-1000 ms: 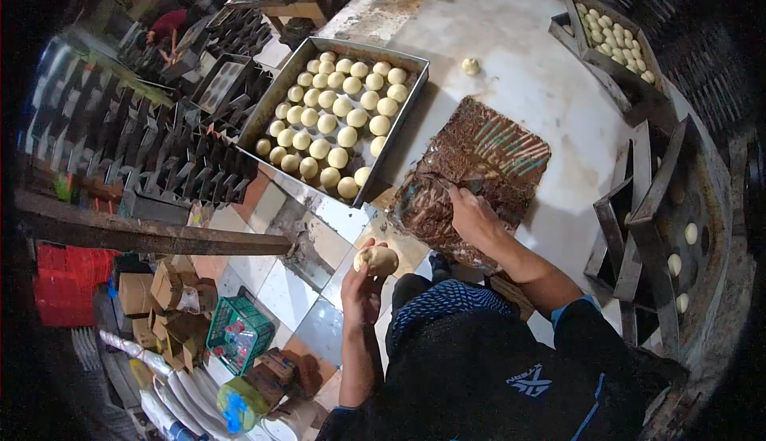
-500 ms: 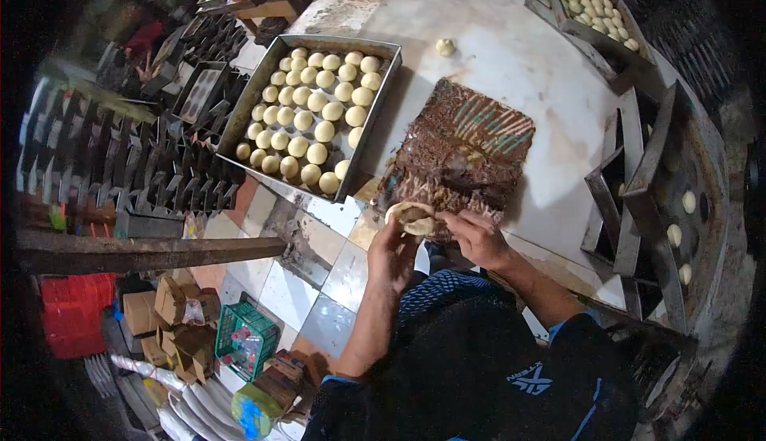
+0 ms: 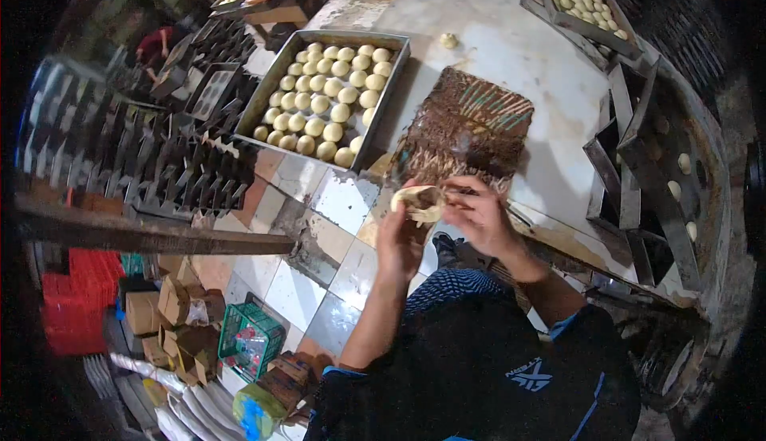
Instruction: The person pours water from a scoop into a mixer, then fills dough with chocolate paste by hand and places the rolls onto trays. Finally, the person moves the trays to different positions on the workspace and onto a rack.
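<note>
My left hand [image 3: 401, 242] is closed around the underside of a cupped piece of pale dough [image 3: 423, 215], with brown filling [image 3: 424, 198] showing inside. Fingers of my right hand [image 3: 480, 216] are bent at the dough's right rim, the thumb below the others; their exact grip is partly hidden. Just beyond both hands lies a slab of dark brown filling [image 3: 467, 134], scored with lines in its upper part. A single dough ball [image 3: 448, 41] sits on the pale table [image 3: 558, 94] past the slab.
A metal tray [image 3: 239, 131] of round dough balls stands left of the slab. Another dough-filled tray [image 3: 630, 49] is at the far right, with metal pans [image 3: 638, 170] nearer. A wooden beam [image 3: 159, 230] juts in from the left, above a green crate [image 3: 252, 341].
My right hand has lifted slightly and its fingers have spread more at the dough's rim. The left hand with the dough has tilted a little, and the view has shifted.
</note>
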Tool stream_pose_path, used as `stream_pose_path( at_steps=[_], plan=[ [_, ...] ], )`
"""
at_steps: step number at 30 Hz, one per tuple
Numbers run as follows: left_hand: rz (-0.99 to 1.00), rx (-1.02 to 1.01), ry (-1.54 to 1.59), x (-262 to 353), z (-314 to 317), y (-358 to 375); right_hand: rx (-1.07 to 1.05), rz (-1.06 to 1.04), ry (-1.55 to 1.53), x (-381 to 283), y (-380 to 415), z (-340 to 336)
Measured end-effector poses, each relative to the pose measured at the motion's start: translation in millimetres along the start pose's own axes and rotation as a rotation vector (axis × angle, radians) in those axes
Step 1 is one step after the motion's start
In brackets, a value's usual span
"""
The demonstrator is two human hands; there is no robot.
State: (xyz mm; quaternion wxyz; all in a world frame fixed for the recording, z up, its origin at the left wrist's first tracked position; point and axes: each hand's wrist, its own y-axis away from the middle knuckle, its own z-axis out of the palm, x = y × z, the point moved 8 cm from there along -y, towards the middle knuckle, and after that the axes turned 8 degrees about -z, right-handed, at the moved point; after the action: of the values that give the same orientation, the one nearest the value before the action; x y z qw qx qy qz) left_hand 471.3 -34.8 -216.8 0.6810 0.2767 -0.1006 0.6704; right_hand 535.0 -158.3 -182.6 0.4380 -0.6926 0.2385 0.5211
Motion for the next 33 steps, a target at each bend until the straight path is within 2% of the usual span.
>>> stream_pose_path(
  at_steps=[2,3,4,6,7,8,9,10,12,13,14,16,17,18,20,21,23,24,26,27,28,30,31,32,33],
  plan=[
    [0.391,0.167,-0.597,9,-4,28,-0.085,-0.204,0.406,-63,-9,39],
    [0.525,0.217,-0.693,14,5,47,-0.112,-0.192,0.432,-82,-8,56],
    [0.603,0.31,-1.008,20,10,66,-0.081,-0.3,0.543,-105,-4,71],
    [0.719,0.331,-1.19,36,25,109,-0.059,-0.334,0.498,-122,13,98],
    [0.705,0.287,-1.068,43,20,127,-0.077,-0.333,0.493,-129,20,106],
    [0.689,0.245,-0.943,51,19,145,-0.052,-0.509,0.524,-149,30,115],
    [0.68,0.206,-0.634,58,19,168,-0.029,-0.685,0.551,-170,43,123],
    [0.656,0.153,-0.343,63,19,188,-0.051,-0.681,0.547,-182,51,129],
    [0.632,-0.004,-0.425,67,5,220,-0.242,-0.705,0.298,-208,71,146],
    [0.725,0.044,-0.609,73,5,235,-0.233,-0.638,0.263,-209,76,147],
    [0.719,0.046,-0.599,70,4,245,-0.238,-0.63,0.27,-216,82,149],
    [0.895,0.186,-0.744,69,5,271,-0.344,0.017,-0.021,-184,87,153],
    [0.976,0.203,-0.843,67,7,279,-0.365,0.081,-0.141,-176,95,156],
    [1.126,0.143,-1.012,66,18,286,-0.358,0.084,-0.133,-175,101,156],
    [1.261,0.223,-1.183,58,24,293,-0.311,-0.344,0.109,-209,106,153],
    [1.26,0.215,-1.177,56,29,299,-0.317,-0.373,0.161,-221,112,156],
    [1.102,0.477,-1.552,51,38,294,-0.29,-0.439,0.34,-232,121,160],
    [1.102,0.454,-1.55,50,42,290,-0.259,-0.485,0.418,-229,127,156],
    [1.027,0.283,-1.143,51,41,278,-0.232,-0.528,0.424,-226,131,141],
    [0.868,0.253,-0.845,43,37,265,-0.226,-0.577,0.418,-228,133,132],
    [0.85,0.23,-0.852,39,39,259,-0.202,-0.565,0.43,-229,131,118],
    [0.546,-0.194,-0.384,16,43,236,-0.213,-0.453,0.353,-232,125,92],
    [0.55,-0.186,-0.369,8,52,231,-0.096,-0.3,0.317,-231,121,73],
    [0.526,-0.2,-0.378,0,57,221,-0.07,-0.29,0.321,-228,124,60],
    [0.634,-0.232,-0.562,-4,70,214,-0.064,-0.098,0.134,-210,127,47]
  ],
)
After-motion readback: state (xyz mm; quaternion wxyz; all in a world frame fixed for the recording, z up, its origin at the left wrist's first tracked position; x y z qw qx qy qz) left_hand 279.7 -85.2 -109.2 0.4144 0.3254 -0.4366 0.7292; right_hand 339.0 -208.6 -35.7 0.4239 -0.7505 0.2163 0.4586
